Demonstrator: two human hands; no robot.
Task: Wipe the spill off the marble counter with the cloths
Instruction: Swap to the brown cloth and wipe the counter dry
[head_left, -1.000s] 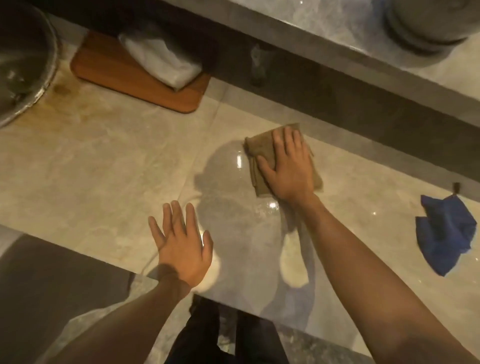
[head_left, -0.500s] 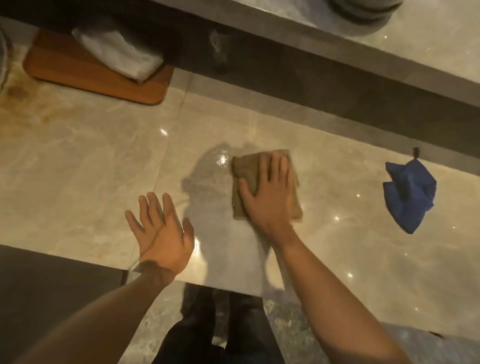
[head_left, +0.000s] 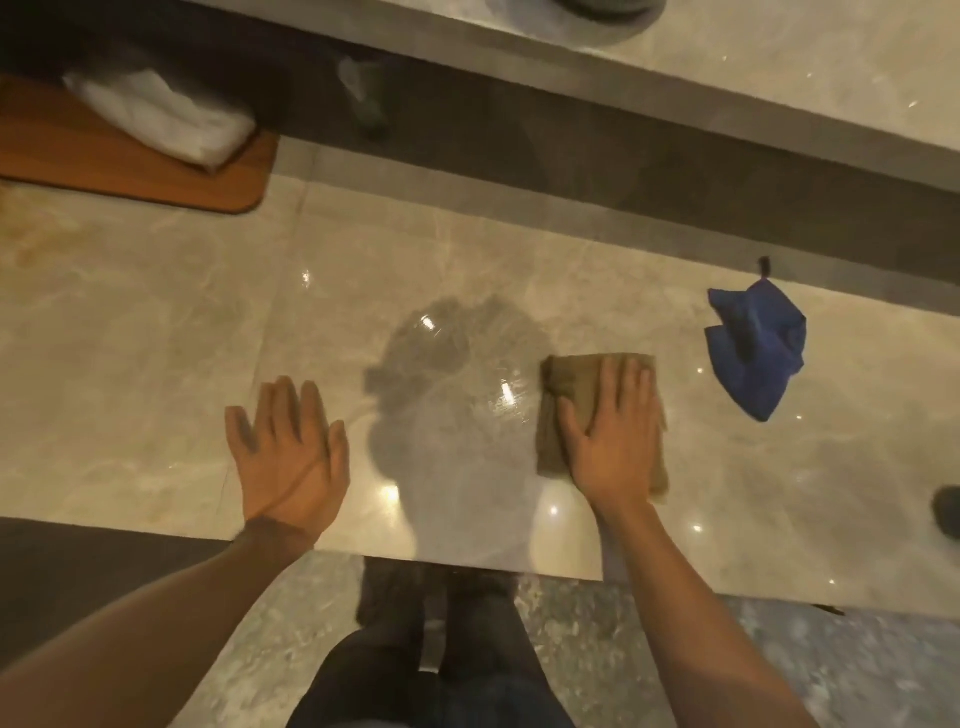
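A glossy beige marble counter (head_left: 156, 374) fills the middle of the head view. My right hand (head_left: 610, 441) lies flat, palm down, on a folded tan cloth (head_left: 563, 395) and presses it against the marble. Left of the cloth is a streaky wet patch (head_left: 457, 384) with glints of light. My left hand (head_left: 288, 449) rests flat on the counter near its front edge, fingers apart, holding nothing. A crumpled blue cloth (head_left: 753, 353) sits on the counter to the right of the tan cloth, untouched.
At the back left a wooden board (head_left: 130, 171) carries a white folded cloth (head_left: 166, 119). Behind the counter runs a dark recess below a raised marble ledge (head_left: 779, 78). A dark round object (head_left: 948, 512) sits at the right edge. The counter's front edge is just below my wrists.
My right hand has slid the tan cloth to the right and nearer the front edge, toward the blue cloth, leaving the wet patch uncovered. The left hand stays flat on the counter.
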